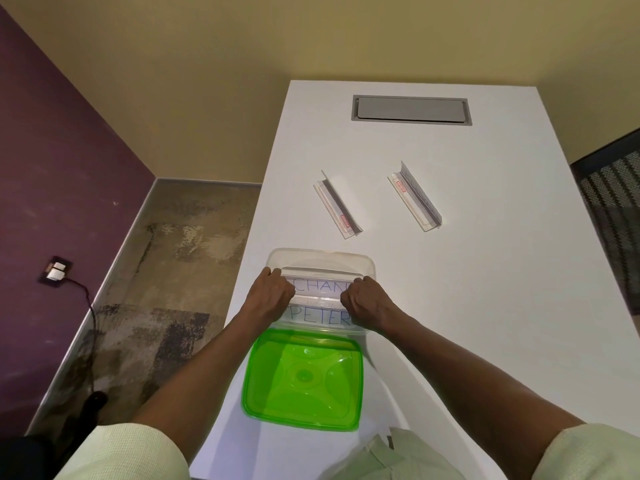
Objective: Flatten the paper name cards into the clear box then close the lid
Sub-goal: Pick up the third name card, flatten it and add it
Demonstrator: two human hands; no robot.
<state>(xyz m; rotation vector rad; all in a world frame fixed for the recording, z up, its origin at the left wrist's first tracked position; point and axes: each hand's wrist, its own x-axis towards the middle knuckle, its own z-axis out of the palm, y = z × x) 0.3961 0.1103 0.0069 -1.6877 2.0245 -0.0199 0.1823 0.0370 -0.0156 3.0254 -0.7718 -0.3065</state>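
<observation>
**Pressing a name card flat in the box — lid still to come**

We judge that we are in the flattening step; both of our hands are down inside the clear, square plastic box (367, 265), which sits on the white table (485, 306) just beyond the translucent green plastic lid (304, 379). Our left hand (268, 299) has its fingers curled at the left end of a white paper name card lettered "CHAN" (320, 284); our right hand (369, 303) is curled in the same way at the card's right end; we cannot tell whether the fingers pinch the paper or only press knuckles down on it. A second white paper card lettered "PETER" (317, 318) lies nearer us in the box, between our wrists, and looks flat.

Two more folded name cards in clear plastic stands wait farther up the table — one to the far left (337, 207), one to the far right (415, 200), well apart from the box. A grey rectangular cable hatch (411, 110) lies at the table's far end.

Next, as we see it, the move calls for letting go once the card lies level, then reaching far for a remaining card; the lid lies upturned near us and goes on last.
</observation>
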